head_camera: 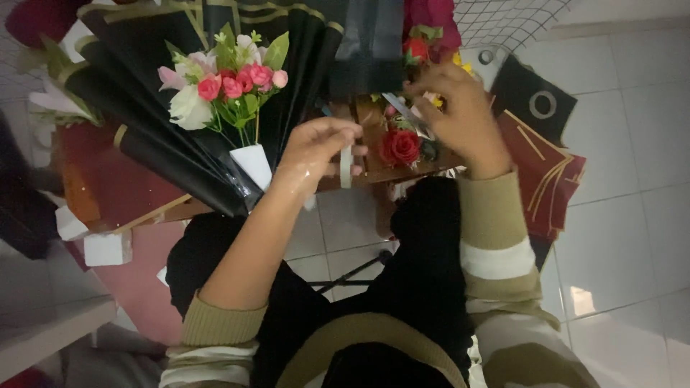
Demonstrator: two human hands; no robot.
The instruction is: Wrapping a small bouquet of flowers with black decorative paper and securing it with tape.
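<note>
The bouquet [215, 93], pink, red and white flowers wrapped in black paper with gold edging, lies at the left of the wooden work surface [374, 154], its wrapped stem end pointing down and right toward the left hand. A small white block [253, 164] sits at the foot of the flowers, just left of that hand.

The left hand [320, 147] is right of the bouquet, fingers curled and pinched on a short pale strip [346, 167], probably tape, which hangs down from the fingertips with its long axis near upright. This hand is the nearer one to the bouquet, just beside the wrap's lower edge.

Further right of the bouquet, past a single red rose [401, 147] lying on the wood, the right hand [460, 118] is closed around scissors [406, 115], whose blades point left, toward the strip and the left hand. Beyond it, well apart from the bouquet, dark red and black paper sheets [543, 165] lie on the white tiled floor [632, 179].
</note>
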